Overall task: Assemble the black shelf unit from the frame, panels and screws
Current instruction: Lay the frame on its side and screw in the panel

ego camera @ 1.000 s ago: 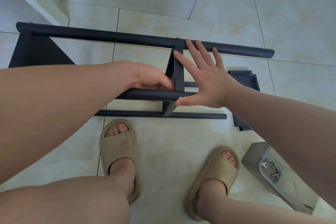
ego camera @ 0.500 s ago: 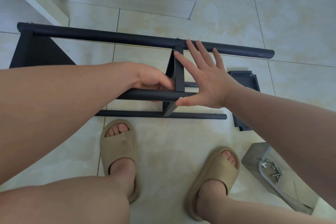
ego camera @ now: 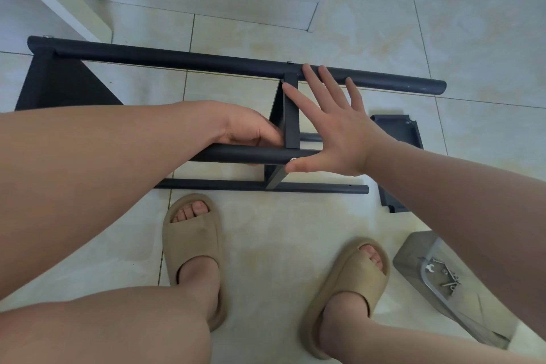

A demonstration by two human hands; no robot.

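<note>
Now left grip (ego camera: 251, 130) curled round near tube (ego camera: 236, 154); right grip (ego camera: 334, 133) spread against panel edge (ego camera: 292, 115).

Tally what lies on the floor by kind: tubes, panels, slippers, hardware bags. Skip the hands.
Black tubes: 4 (one mostly hidden beside the right hand)
Black panels: 3 (two on the frame, one loose)
Beige slippers: 2
Clear bag of screws: 1
Total: 10
</note>
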